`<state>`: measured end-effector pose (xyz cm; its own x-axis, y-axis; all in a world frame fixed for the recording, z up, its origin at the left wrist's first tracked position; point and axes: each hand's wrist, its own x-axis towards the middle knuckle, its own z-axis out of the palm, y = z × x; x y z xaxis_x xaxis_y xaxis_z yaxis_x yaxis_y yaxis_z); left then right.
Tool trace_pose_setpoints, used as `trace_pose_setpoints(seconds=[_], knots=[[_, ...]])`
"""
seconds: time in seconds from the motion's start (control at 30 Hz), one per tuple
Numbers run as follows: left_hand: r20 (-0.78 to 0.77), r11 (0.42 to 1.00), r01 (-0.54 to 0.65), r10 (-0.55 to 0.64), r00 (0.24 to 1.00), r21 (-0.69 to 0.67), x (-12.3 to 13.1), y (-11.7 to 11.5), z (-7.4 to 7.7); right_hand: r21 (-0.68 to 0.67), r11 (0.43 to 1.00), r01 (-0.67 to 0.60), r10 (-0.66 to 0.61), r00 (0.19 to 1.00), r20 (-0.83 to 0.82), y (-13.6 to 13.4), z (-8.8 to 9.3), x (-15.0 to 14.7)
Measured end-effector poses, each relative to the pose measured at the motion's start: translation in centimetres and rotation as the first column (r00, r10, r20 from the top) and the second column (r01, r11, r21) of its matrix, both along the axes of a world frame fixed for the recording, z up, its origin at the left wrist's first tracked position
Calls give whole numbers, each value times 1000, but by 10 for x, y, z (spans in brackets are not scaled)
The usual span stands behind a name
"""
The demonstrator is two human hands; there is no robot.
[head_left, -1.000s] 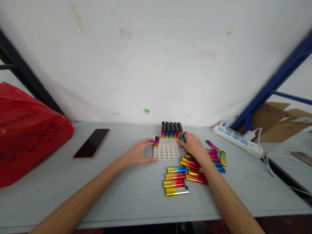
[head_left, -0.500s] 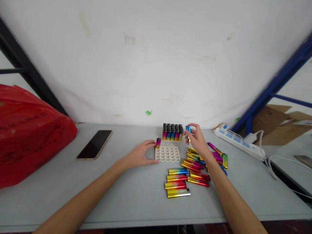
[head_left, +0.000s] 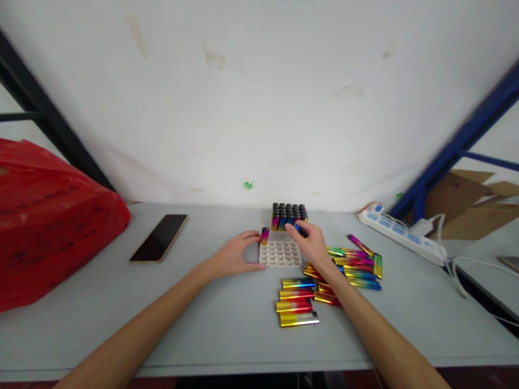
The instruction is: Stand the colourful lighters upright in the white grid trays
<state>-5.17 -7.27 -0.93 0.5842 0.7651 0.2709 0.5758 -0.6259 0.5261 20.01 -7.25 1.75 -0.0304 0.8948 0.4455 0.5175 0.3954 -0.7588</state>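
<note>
A white tray [head_left: 279,263] with rows of holes lies on the table. One lighter [head_left: 265,236], purple and gold, stands upright at its far left corner. My left hand [head_left: 233,256] spans the tray's left side, thumb at the near corner and fingers at the far corner beside that lighter. Pinched in my right hand [head_left: 310,240] is a blue lighter [head_left: 300,230], above the tray's far right part; its lower end is hidden by the fingers. Just behind stands a filled block of black-topped lighters [head_left: 279,220]. Loose metallic lighters [head_left: 294,306] lie in front and to the right, partly under my right forearm.
A phone [head_left: 160,237] lies on the left of the table, with a red plastic bag [head_left: 52,227] beyond it. To the right are a white power strip [head_left: 401,235] with cables and a cardboard box [head_left: 458,208]. The wall [head_left: 259,108] closes off the back.
My right hand has moved left with the blue lighter, from beside the filled block to over the tray's far right part. My left hand has stayed at the tray.
</note>
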Motion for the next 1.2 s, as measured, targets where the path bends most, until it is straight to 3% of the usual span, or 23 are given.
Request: trace_pose_setpoints(seconds=[0.4,0.67,0.77,0.97,1.1,1.2], knots=[[10,1000,5,-5,1000,-25,2,-3,6,2,1000,-24,24,996,89,-5,-4,-11],[-14,1000,-1,1,1000,-3,1,-1,3,75,965,-252,225,939,259,-10,5,-7],[-6,1000,1,-1,1000,-6,1,-1,4,144,950,-277,207,905,371,-13,7,-10],[20,1000,17,-17,1000,-11,0,-1,2,61,968,-244,205,905,374,-13,-1,-22],[25,1000,16,-16,1000,-7,1,-1,1,11,955,-297,262,859,439,-9,-11,-28],[24,1000,19,-19,1000,-11,2,-1,2,-8,962,-271,237,825,513,-6,-11,-29]])
